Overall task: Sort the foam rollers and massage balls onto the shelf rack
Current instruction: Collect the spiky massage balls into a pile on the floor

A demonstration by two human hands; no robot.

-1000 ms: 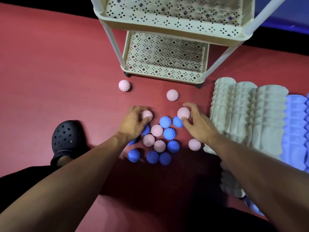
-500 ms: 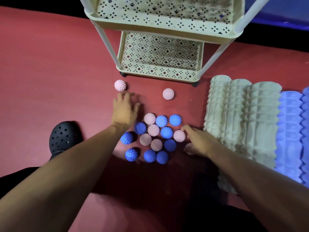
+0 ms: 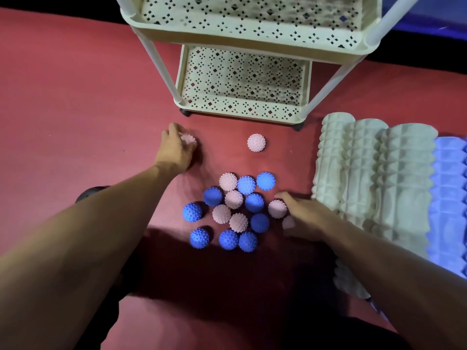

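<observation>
Cluster of small spiky rubber massage balls (image 3: pixel 233 210) on red mat floor (image 3: pixel 75 97), pink + blue mixed, nubbed all over, most touching each other, centre of view btwn both arms. One more pink spiky ball (image 3: pixel 256 142) sits alone, apart from cluster, just in front of rack. Left hand (image 3: pixel 174 150) reached fwd-left of cluster, fingers curled around a pink nubbed ball (image 3: pixel 189 140), gripping it at mat level; ball partly hidden by fingers. Right hand (image 3: pixel 303 218) at right edge of cluster, fingers bent over a pale pink ball (image 3: pixel 288 222) under palm, fingertips touching another pink ball (image 3: pixel 277 208); firm grip or just resting: can't tell. Cream plastic shelf rack (image 3: pixel 242 107) straight ahead, perforated diamond-pattern trays, white tube posts, black casters, both visible tiers w/o items. Right of cluster: three pale green ridged foam rollers (image 3: pixel 374 173) lying side by side, touching, deep blocky tread; blue ridged foam roller (image 3: pixel 447 198) against them at far right, cut off by frame edge.
</observation>
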